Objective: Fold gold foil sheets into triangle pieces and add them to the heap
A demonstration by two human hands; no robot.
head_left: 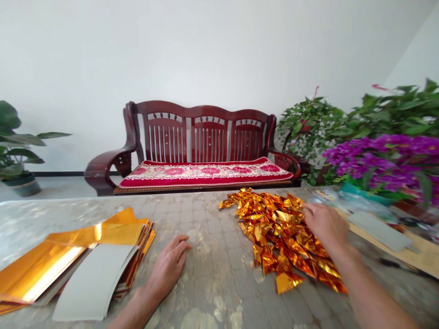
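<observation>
My left hand (171,261) rests on the tabletop, fingers loosely bent and a little apart, holding nothing. Just left of it lie shiny gold foil sheets (68,237) in a loose stack. Plain grey-white cards or sheets (94,281) lie over the near part of that stack. On the right, a heap of folded gold foil pieces (274,228) spreads toward me, many of them pointed. My right hand (325,226) is at the heap's right edge, fingers drawn together by the foil pieces. Whatever its fingertips hold, if anything, is too small to make out.
The table (202,274) has a patterned grey cover. Clear plastic wrapping (350,201), a grey slab (380,230) and tan cardboard (421,251) lie at the right, near purple flowers (391,155). Beyond stands a dark red wooden bench (209,137); a potted plant (22,185) is far left.
</observation>
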